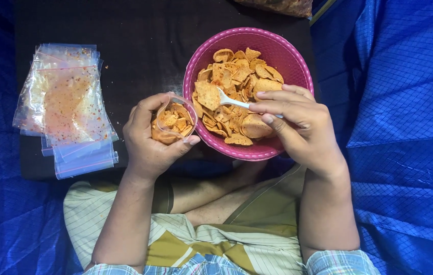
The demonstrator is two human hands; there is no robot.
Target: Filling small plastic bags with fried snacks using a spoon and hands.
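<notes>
- Two hands work close together at the middle of the frame. The left hand (150,135) is curled around a small clear bag (174,122), thumb and fingers wrapped about its body so the mouth stays open upward; the bag already holds several orange chips.
- The right hand (298,125) pinches the handle of a white plastic spoon (231,101) between thumb and fingertips, closed firmly on it.
- The spoon's long axis runs from the right hand leftward and slightly up, its bowl lying on the chips (234,94) in the pink bowl (298,63), pointing toward the bag.
- The bag lies just left of the bowl's rim, nearly touching it, so the spoon's bowl end sits between the two hands, nearer the bag's mouth than the right hand's knuckles are.
- The pink bowl, round and ribbed, sits on a dark surface (140,46) right of centre, heaped with seasoned orange chips.
- At the upper left lies a loose stack of flat clear zip bags (66,102), rectangular, dusted inside with reddish seasoning.
- At the top edge a further bag of chips (277,6) shows partly.
- Blue sheeting (410,102) surrounds both sides.
</notes>
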